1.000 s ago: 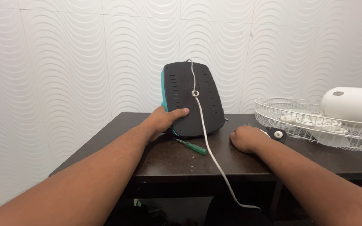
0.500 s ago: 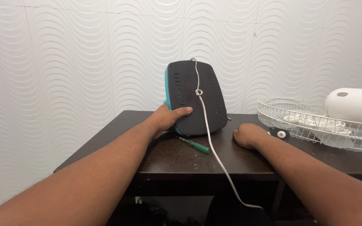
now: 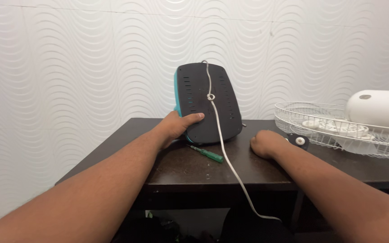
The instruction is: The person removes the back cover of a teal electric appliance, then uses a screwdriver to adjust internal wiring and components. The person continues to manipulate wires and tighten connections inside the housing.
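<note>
Left hand [image 3: 178,127] grips the upturned fan base [image 3: 207,103] at its seven o'clock — right hand [image 3: 266,143] rests fisted, holding nothing visible, at four o'clock.

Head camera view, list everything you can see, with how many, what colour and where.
fan base: 1, black with teal edge, standing at table's back centre
cord: 1, white, down the base and off the table's front
screwdriver: 1, green, lying before the base
fan grille: 1, white wire, right side
motor housing: 1, white, on the grille
cap: 1, black and white, by the grille
table: 1, dark brown
left hand: gripping the base
right hand: fisted on the table
</note>
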